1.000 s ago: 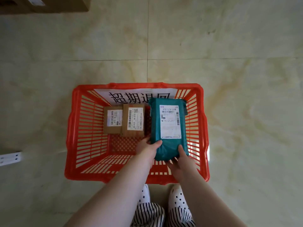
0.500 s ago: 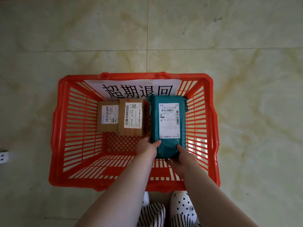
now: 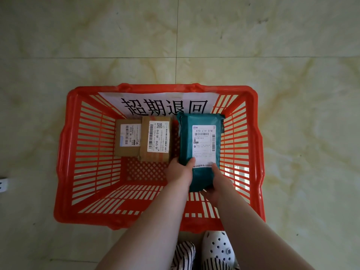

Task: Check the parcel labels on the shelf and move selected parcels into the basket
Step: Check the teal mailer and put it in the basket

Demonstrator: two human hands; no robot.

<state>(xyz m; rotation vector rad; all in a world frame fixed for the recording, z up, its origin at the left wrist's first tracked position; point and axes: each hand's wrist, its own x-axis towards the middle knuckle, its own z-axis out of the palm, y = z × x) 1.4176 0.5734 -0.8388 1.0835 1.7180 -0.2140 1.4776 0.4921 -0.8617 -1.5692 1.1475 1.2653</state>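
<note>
A red slatted basket (image 3: 64, 152) stands on the tiled floor below me. Inside it, on the right, is a teal plastic parcel (image 3: 201, 121) with a white label reading 470 L14 078, face up. My left hand (image 3: 180, 171) grips its near left edge, thumb on the label. My right hand (image 3: 219, 183) grips its near right corner, thumb on top. Two brown cardboard parcels lie at the back left of the basket: a small one (image 3: 126, 151) and a larger one (image 3: 155, 155) beside it, both with labels up. No shelf is in view.
A white sheet with large black characters (image 3: 165, 106) leans on the basket's far wall. My feet in white perforated clogs (image 3: 218, 248) and striped trousers stand just behind the near rim. A white fitting (image 3: 3, 185) shows at the left edge. Marbled floor tiles surround the basket.
The view has closed in on the basket and the teal parcel has sunk lower inside it, toward the right side. Both hands keep the same hold on its near end.
</note>
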